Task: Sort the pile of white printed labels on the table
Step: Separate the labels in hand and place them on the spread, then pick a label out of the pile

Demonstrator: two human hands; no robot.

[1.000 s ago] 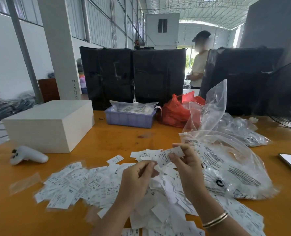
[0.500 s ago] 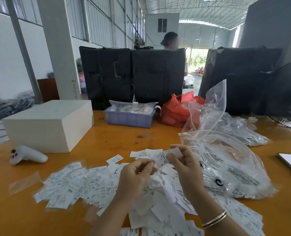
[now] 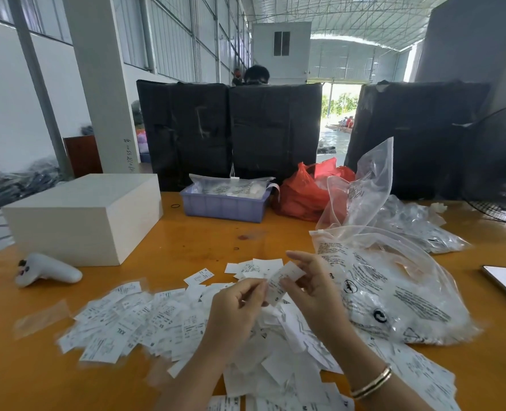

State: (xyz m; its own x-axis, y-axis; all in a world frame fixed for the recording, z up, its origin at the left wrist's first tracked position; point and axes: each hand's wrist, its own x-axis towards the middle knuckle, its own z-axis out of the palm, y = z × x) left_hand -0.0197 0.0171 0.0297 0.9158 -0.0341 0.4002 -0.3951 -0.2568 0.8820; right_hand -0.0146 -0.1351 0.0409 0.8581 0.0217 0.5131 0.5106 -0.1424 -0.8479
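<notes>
Above the pile of labels (image 3: pixel 162 318) on the orange counter (image 3: pixel 186 241), both hands work one held label (image 3: pixel 284 280).

Right hand (image 3: pixel 314 289) pinches it; left hand (image 3: pixel 239 310) curls at its lower end, the grip hidden behind the fingers (print mostly blurred). Nearest labels are cut off by the frame; a clear bag (image 3: pixel 394 292) lies just right.

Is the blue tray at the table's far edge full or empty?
Full: the blue tray holds a clear bag of printed labels bulging above its rim.
</notes>
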